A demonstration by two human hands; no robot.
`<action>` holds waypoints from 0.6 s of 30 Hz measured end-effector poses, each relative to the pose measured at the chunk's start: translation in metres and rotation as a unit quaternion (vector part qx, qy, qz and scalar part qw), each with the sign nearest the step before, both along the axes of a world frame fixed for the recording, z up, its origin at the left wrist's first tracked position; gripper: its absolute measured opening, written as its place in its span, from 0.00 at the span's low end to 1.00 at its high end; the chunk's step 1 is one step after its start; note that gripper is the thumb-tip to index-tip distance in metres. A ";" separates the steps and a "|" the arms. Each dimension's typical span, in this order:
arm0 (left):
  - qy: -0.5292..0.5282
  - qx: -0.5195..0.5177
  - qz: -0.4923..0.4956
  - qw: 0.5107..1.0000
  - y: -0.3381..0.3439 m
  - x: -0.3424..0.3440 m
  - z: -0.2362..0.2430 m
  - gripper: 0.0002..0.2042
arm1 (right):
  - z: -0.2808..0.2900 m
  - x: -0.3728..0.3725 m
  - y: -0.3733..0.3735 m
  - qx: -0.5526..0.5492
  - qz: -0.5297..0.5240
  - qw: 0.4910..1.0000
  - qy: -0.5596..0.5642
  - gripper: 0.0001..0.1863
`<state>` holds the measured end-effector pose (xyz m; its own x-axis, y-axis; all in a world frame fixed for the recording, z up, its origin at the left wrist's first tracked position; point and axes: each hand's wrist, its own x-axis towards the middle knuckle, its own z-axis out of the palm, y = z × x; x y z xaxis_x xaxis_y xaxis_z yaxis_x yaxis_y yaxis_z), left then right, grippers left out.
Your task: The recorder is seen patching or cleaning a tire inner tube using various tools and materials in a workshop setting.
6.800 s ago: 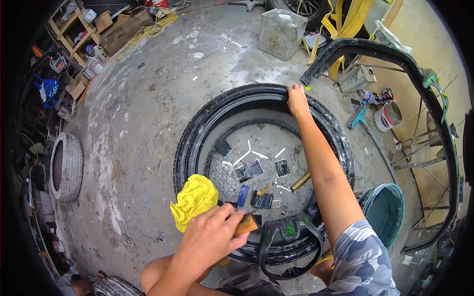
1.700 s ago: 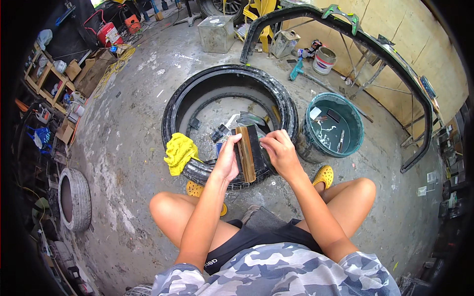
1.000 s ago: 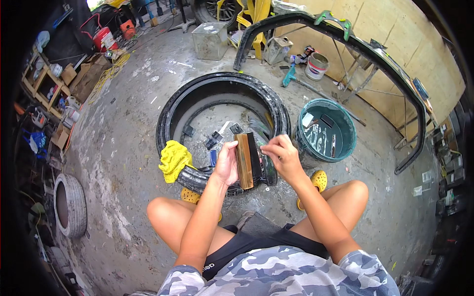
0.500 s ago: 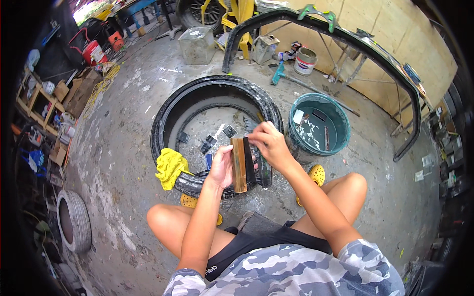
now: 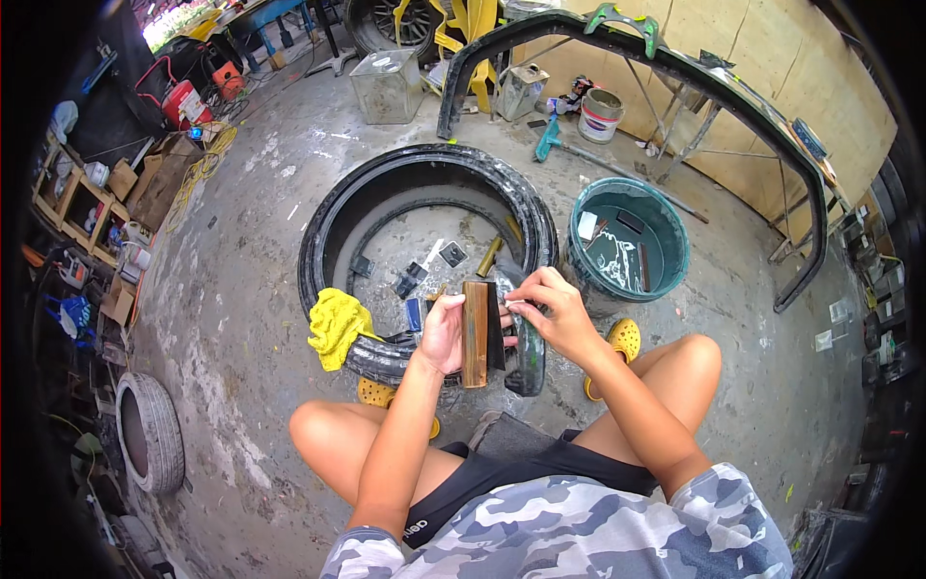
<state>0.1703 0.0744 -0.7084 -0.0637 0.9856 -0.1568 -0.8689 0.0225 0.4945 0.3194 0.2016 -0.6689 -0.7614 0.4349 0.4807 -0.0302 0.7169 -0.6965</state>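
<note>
My left hand (image 5: 445, 333) is closed round a long, glossy brown wood-coloured block (image 5: 475, 335), held upright over the near side of the tire. A black sheet (image 5: 495, 328) lies along the block's right side, and some of my left fingertips show beyond it. Just right of the sheet, my right hand (image 5: 550, 309) is pinched, thumb against fingers. A small pale bit may be between them, too small to name. The tire (image 5: 323, 207) lies flat on the floor, with a yellow cloth (image 5: 338, 328) draped over its left near rim.
Inside the tire are dark small pieces (image 5: 410, 281), a square dark pad (image 5: 452, 254) and a brass-coloured tube (image 5: 489, 256). A teal bucket (image 5: 685, 256) of water stands to the right. Behind it lies a long-handled squeegee (image 5: 548, 140). A black curved frame (image 5: 752, 106) arches beyond.
My right hand has come down and slightly right, away from the black sheet's top end. The block has shifted a little toward me and right. The brass-coloured tube now shows more fully.
</note>
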 end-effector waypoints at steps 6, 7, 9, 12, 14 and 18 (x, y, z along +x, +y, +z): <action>-0.042 0.093 -0.045 0.994 -0.007 -0.014 -0.022 0.27 | 0.015 0.008 -0.012 -0.059 -0.013 0.997 0.052 0.13; -0.042 0.091 -0.044 0.994 -0.007 -0.014 -0.021 0.27 | 0.016 0.009 -0.013 -0.061 -0.013 0.997 0.052 0.13; -0.043 0.128 -0.053 0.989 -0.006 -0.013 -0.019 0.27 | 0.019 0.011 -0.016 -0.012 -0.027 0.999 0.035 0.19; -0.042 0.133 -0.051 0.989 -0.009 -0.014 -0.024 0.27 | 0.020 0.010 -0.016 0.044 -0.011 0.999 0.013 0.22; -0.034 0.125 -0.049 0.990 -0.009 -0.014 -0.023 0.27 | 0.019 0.010 -0.016 0.064 0.002 0.998 0.001 0.25; -0.022 0.112 -0.051 0.992 -0.009 -0.013 -0.023 0.28 | 0.011 0.011 -0.015 0.084 0.009 0.996 -0.017 0.26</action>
